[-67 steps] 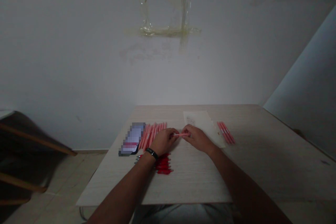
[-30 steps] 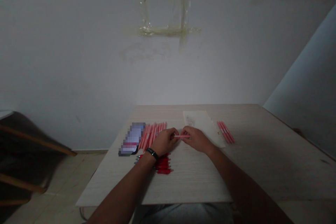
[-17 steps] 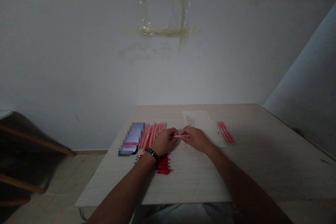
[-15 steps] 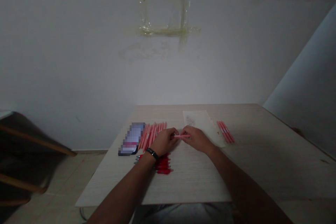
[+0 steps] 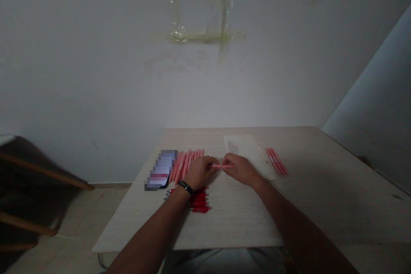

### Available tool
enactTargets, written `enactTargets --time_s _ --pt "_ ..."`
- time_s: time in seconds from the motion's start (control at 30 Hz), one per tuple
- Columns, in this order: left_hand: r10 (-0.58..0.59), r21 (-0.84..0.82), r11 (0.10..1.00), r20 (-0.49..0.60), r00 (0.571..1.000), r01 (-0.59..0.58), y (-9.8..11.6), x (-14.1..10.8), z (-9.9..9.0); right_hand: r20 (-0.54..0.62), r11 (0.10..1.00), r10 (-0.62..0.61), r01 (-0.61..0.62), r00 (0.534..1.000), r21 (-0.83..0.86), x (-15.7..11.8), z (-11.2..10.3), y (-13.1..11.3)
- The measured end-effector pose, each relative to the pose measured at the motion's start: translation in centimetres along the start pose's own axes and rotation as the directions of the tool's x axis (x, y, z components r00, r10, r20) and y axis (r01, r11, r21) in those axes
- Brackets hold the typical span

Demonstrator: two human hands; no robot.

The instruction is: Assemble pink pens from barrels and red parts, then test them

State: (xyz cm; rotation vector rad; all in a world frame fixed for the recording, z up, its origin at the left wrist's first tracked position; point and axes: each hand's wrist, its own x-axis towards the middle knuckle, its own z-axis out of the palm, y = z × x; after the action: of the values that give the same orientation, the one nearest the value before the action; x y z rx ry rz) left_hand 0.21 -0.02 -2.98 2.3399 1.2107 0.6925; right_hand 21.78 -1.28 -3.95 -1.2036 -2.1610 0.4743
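Between my two hands a pink pen [image 5: 227, 166] lies level, just above the table. My left hand [image 5: 201, 172], with a black band on its wrist, is closed on the pen's left end. The fingertips of my right hand [image 5: 239, 168] pinch its right end. A row of pink pens [image 5: 180, 167] lies just left of my left hand. Red pens [image 5: 201, 201] with clear tips are laid side by side below that hand, partly hidden by my left wrist. Several more pink pens [image 5: 276, 161] lie to the right of my right hand.
A phone [image 5: 161, 170] with a blurred screen rests at the table's left side. A sheet of paper [image 5: 252, 154] with scribbles lies behind my right hand. The wooden table [image 5: 237, 227] meets a wall with old tape [image 5: 202, 37]. A stool-like wooden frame [image 5: 28, 222] stands at left.
Both hands stay in almost the same place, still holding the pink pen. The fingers of my right hand have shifted very slightly.
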Motion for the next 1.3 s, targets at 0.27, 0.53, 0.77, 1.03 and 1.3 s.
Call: enactTargets --time_s 0.27,0.53,0.77,1.03,1.3 --pt "0.010 -0.024 1.000 -0.021 1.000 -0.010 -0.25 -0.01 0.17 0.015 1.000 -0.002 0.002 1.000 0.020 -0.14 0.01 -0.05" --pt "-0.010 -0.027 1.000 -0.016 1.000 0.009 0.00 0.16 0.14 0.017 0.999 0.030 -0.031 0.999 0.027 -0.02 0.19 0.17" --pt "-0.013 -0.006 1.000 -0.048 0.999 0.013 -0.25 0.10 0.46 0.038 1.000 0.013 -0.012 0.999 -0.015 -0.01 -0.22 -0.10" --pt "-0.018 -0.020 1.000 -0.057 0.998 0.017 -0.36 0.05 0.59 0.046 0.998 0.011 -0.008 0.999 -0.061 -0.12 -0.22 0.01" --pt "-0.013 0.003 1.000 -0.037 0.999 0.013 -0.26 0.06 0.37 0.077 0.994 -0.002 0.011 0.997 -0.113 -0.03 -0.24 0.18"
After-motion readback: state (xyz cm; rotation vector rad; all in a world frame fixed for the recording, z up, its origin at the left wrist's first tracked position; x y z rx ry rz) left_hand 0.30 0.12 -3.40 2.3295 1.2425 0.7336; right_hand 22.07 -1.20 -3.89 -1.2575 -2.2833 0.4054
